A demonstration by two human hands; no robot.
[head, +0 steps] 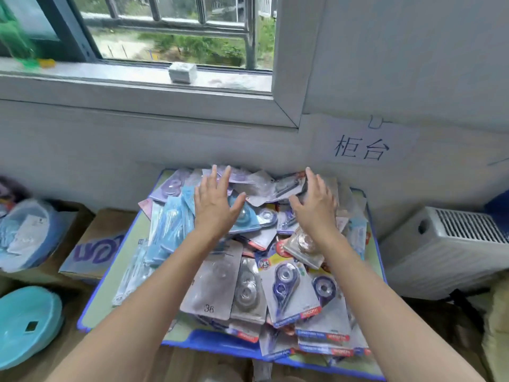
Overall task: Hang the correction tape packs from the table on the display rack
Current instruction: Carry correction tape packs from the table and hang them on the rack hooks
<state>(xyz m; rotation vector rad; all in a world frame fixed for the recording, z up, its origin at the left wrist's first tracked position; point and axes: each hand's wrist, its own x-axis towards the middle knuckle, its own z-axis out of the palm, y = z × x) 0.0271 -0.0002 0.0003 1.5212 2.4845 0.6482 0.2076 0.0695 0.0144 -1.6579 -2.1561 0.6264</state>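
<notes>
Correction tape packs (pixel 217 285) lie in a loose heap that covers most of the small blue-edged table (pixel 102 304) in front of me, some face up and some showing their grey card backs. Both my hands reach over the far part of the heap. My left hand (pixel 214 205) is spread flat, palm down, fingers straight and splayed over a light blue pack (pixel 245 219). My right hand (pixel 314 205) is flat too, fingers together and stretched toward a dark pack (pixel 289 186) at the far edge – neither hand grips anything. Left of the table sits a cardboard box (pixel 93 244), and nearer, a teal basin (pixel 27 323) – at the right, a white heater (pixel 440 244).
</notes>
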